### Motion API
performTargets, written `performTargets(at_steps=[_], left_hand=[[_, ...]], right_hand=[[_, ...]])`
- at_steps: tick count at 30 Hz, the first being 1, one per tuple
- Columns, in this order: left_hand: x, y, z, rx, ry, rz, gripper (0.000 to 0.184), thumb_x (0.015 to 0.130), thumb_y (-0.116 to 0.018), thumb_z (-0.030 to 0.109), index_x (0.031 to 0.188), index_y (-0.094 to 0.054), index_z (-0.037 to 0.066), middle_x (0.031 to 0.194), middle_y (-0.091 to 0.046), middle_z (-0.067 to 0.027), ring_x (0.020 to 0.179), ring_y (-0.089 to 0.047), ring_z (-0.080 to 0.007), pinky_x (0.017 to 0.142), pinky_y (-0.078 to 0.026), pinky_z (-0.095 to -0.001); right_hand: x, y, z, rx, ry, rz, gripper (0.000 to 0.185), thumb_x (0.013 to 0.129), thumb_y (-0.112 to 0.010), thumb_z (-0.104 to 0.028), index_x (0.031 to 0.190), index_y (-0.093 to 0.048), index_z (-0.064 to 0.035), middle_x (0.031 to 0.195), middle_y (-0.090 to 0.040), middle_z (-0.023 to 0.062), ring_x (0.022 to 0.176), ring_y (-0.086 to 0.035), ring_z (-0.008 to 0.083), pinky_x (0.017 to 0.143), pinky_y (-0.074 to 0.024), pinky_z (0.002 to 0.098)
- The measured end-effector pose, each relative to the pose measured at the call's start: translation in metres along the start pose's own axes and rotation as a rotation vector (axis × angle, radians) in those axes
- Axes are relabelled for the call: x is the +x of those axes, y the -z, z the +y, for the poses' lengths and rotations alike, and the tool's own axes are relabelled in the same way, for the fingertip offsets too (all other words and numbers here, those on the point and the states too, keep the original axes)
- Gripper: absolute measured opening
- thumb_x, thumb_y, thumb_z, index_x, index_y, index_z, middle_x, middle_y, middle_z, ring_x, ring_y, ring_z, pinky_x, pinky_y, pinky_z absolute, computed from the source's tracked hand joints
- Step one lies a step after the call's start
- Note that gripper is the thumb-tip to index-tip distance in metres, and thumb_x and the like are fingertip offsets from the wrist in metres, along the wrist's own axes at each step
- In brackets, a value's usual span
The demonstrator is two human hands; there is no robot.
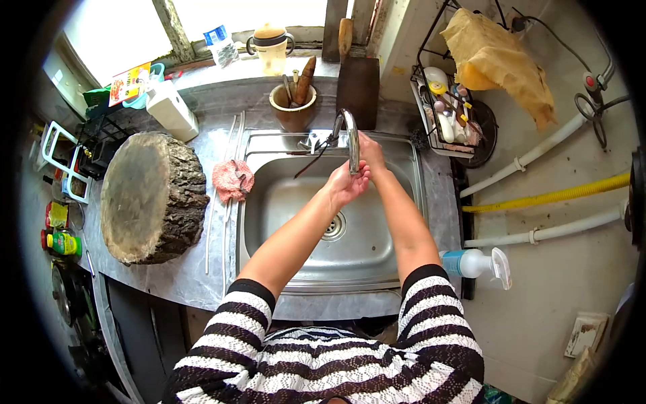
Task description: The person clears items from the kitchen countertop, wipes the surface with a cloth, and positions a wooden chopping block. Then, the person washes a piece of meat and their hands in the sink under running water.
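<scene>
Sink: stainless-steel basin (274,202), lay below left hand (345,184) and right hand (371,152).
Chopping block: bark-edged log slab (149,196), stood well left of left hand.
Faucet: chrome gooseneck (354,143), spout end just beside left hand, in front of right.
Spray bottle: white-blue (472,263), outside right forearm.
Left hand: palm up, fingers loosely curled.
Right hand: partly behind spout, finger state couldn't tell.
Cloth: pink (233,180), left of left hand.
Drain: round strainer (334,227), nearer body than left hand.
</scene>
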State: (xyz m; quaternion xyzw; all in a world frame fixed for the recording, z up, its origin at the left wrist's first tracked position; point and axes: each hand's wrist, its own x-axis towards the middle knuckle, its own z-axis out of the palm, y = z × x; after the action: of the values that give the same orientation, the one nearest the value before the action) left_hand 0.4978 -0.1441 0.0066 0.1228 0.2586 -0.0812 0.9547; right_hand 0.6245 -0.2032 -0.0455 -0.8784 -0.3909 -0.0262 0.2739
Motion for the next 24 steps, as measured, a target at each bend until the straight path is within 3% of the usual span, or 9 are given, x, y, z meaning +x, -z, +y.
performTargets(at_steps=[3, 4, 7, 11, 12, 14, 16, 19, 24], left_hand=[[0.015, 0.01, 0.003, -0.068, 0.099, -0.273, 0.024, 0.088, -0.042, 0.029, 0.072, -0.046, 0.012, 0.058, -0.045, 0.0016, 0.046, -0.04, -0.0076, 0.038, -0.033, -0.0181], [0.019, 0.013, 0.003, -0.032, 0.112, -0.239, 0.027, 0.085, -0.047, 0.033, 0.067, -0.042, 0.015, 0.053, -0.036, 0.0044, 0.04, -0.028, -0.0052, 0.034, -0.021, -0.0177], [0.008, 0.004, -0.008, 0.174, -0.011, -0.114, 0.03, 0.082, -0.051, 0.039, 0.065, -0.042, 0.015, 0.053, -0.033, 0.0055, 0.04, -0.025, -0.0044, 0.034, -0.018, -0.0174], [-0.003, -0.007, -0.014, 0.281, -0.056, -0.077, 0.034, 0.08, -0.054, 0.042, 0.065, -0.041, 0.015, 0.056, -0.038, 0.0058, 0.041, -0.028, -0.0038, 0.036, -0.02, -0.0169], [-0.006, -0.008, -0.01, 0.29, -0.071, -0.086, 0.032, 0.081, -0.053, 0.041, 0.065, -0.043, 0.015, 0.058, -0.042, 0.0051, 0.042, -0.033, -0.0039, 0.037, -0.026, -0.0165], [-0.011, -0.008, -0.009, 0.408, -0.138, 0.003, 0.026, 0.082, -0.052, 0.038, 0.071, -0.05, 0.014, 0.062, -0.047, 0.0049, 0.049, -0.041, -0.0043, 0.042, -0.032, -0.0167], [-0.01, 0.003, -0.002, 0.519, -0.151, -0.071, 0.025, 0.081, -0.054, 0.037, 0.075, -0.052, 0.013, 0.066, -0.049, 0.0045, 0.056, -0.046, -0.005, 0.05, -0.037, -0.0191], [-0.024, 0.002, 0.004, 0.609, -0.191, -0.006, 0.022, 0.083, -0.051, 0.033, 0.08, -0.054, 0.012, 0.071, -0.053, 0.0031, 0.059, -0.048, -0.006, 0.054, -0.039, -0.0198], [-0.029, 0.009, 0.007, 0.516, -0.123, -0.031, 0.018, 0.085, -0.046, 0.025, 0.085, -0.056, 0.01, 0.076, -0.056, 0.0009, 0.061, -0.049, -0.0072, 0.056, -0.039, -0.0201]], right_hand=[[-0.001, -0.001, 0.005, 0.072, -0.004, -0.029, 0.053, 0.065, -0.051, 0.001, 0.117, -0.046, -0.0089, 0.119, -0.046, 0.0123, 0.104, -0.049, 0.0282, 0.086, -0.0415, 0.0336], [-0.001, -0.003, 0.006, 0.072, -0.001, -0.014, 0.052, 0.066, -0.05, 0.001, 0.117, -0.046, -0.009, 0.119, -0.046, 0.0121, 0.104, -0.048, 0.0281, 0.087, -0.0412, 0.0332], [-0.006, -0.003, 0.005, 0.106, 0.007, 0.011, 0.051, 0.068, -0.049, 0.0, 0.118, -0.046, -0.0094, 0.119, -0.046, 0.0122, 0.105, -0.048, 0.0279, 0.087, -0.0409, 0.032], [-0.013, 0.02, -0.027, 0.152, -0.047, 0.03, 0.049, 0.07, -0.049, -0.002, 0.119, -0.044, -0.0099, 0.119, -0.046, 0.0128, 0.104, -0.049, 0.0281, 0.087, -0.0413, 0.0317], [-0.014, 0.036, -0.047, 0.417, -0.376, -0.039, 0.049, 0.071, -0.048, -0.001, 0.119, -0.044, -0.0098, 0.119, -0.046, 0.0126, 0.104, -0.049, 0.0282, 0.087, -0.041, 0.0316], [-0.017, 0.011, -0.03, 0.591, -0.478, -0.017, 0.047, 0.073, -0.046, -0.002, 0.12, -0.044, -0.0093, 0.119, -0.047, 0.0127, 0.104, -0.049, 0.0278, 0.087, -0.0405, 0.0321], [-0.02, -0.011, -0.012, 0.412, -0.264, 0.093, 0.044, 0.076, -0.045, -0.01, 0.12, -0.042, -0.0073, 0.119, -0.046, 0.0131, 0.105, -0.048, 0.0271, 0.086, -0.0401, 0.0341], [-0.021, -0.009, -0.029, 0.112, -0.249, 0.136, 0.044, 0.077, -0.045, -0.014, 0.121, -0.041, -0.0072, 0.121, -0.044, 0.0131, 0.107, -0.046, 0.0279, 0.087, -0.0388, 0.0352], [-0.028, -0.028, -0.031, 0.292, -0.256, 0.265, 0.049, 0.079, -0.044, -0.016, 0.126, -0.033, -0.0088, 0.129, -0.029, 0.0219, 0.119, -0.029, 0.0354, 0.098, -0.0243, 0.0379]])
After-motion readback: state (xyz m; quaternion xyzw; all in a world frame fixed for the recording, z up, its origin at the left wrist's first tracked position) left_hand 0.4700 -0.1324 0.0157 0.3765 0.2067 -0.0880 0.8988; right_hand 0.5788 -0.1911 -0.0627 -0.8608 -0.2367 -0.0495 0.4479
